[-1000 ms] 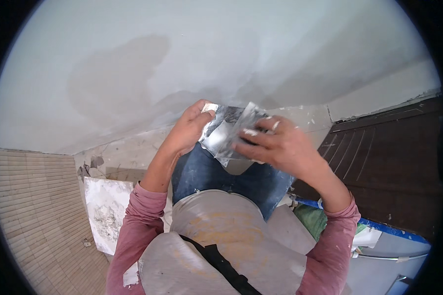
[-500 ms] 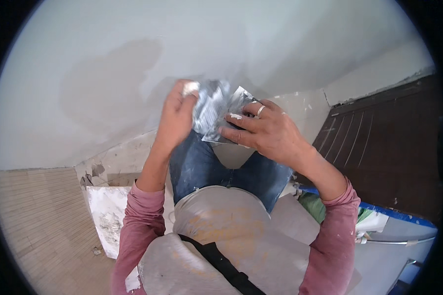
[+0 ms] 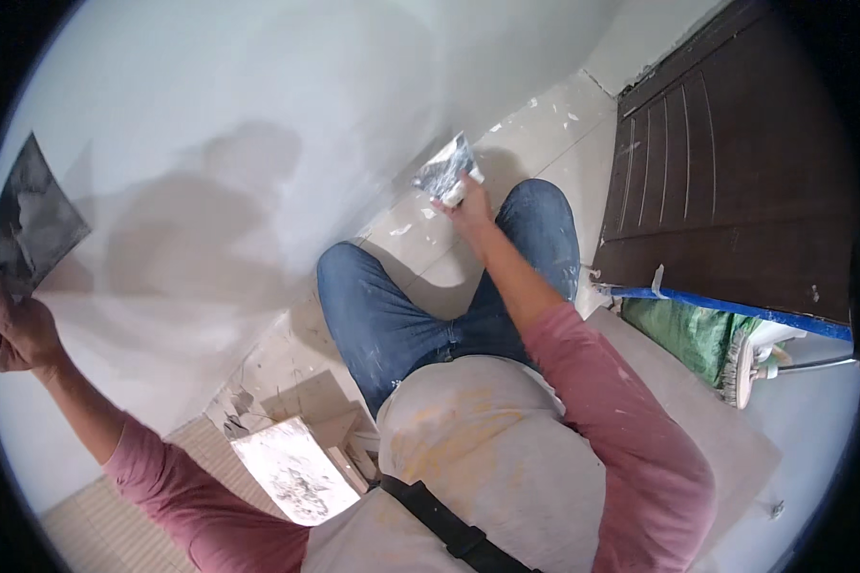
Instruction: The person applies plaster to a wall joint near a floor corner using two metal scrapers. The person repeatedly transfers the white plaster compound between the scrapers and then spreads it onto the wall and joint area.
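Note:
Far out to the left, my left hand [image 3: 21,329] grips the narrow end of a dark grey, flared putty knife [image 3: 38,205]. Its wide blade points up in front of the pale wall [image 3: 354,105], and I cannot tell whether it touches. My right hand [image 3: 470,208] is closed on a second putty knife [image 3: 444,170], a shiny metal one, held low over the floor near the foot of the wall. White paste clings to this blade and to the fingers beside it. The handles of both tools are mostly hidden by my hands.
A dark brown panelled door [image 3: 726,162] stands at the right, blue tape along its edge. Near it are a green sack [image 3: 683,334] and a brush [image 3: 739,368]. At lower left, a white-smeared board [image 3: 294,468] lies by my leg. White flakes dot the tiled floor [image 3: 430,258].
Both putty knives were close together in front of me. They are now apart: my left hand has swung far left, my right hand forward and down. The view has shifted too.

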### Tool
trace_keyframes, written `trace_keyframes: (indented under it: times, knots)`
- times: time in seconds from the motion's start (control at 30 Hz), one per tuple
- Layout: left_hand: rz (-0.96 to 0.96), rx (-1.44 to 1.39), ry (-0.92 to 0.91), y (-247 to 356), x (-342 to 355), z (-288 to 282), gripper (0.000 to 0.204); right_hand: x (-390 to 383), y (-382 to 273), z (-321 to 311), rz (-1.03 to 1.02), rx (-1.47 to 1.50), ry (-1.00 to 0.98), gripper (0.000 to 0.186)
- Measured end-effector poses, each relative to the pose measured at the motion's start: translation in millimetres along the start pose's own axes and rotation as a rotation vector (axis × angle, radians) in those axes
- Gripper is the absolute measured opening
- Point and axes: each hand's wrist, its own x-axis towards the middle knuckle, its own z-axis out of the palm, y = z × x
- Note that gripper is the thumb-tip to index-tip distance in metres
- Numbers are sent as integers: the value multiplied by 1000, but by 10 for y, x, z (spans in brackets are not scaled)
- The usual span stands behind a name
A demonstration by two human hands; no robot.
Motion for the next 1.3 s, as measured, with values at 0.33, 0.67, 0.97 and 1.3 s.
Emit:
trace_keyframes:
  times: [0.33,0.67,0.97,1.3]
  knots:
    - [350,545,-60,242,-34,257,27,939,1219,-377,207,-152,454,55]
    - [201,731,-104,487,-16,531,29,1479,1758,-405,290,-122,475,44]
    - [113,546,-84,292,-62,278,21,1498,1735,-82,263,-139,555,43]
    - [419,550,-132,418,27,614,29,1161,2234,-215,31,-307,437,44]
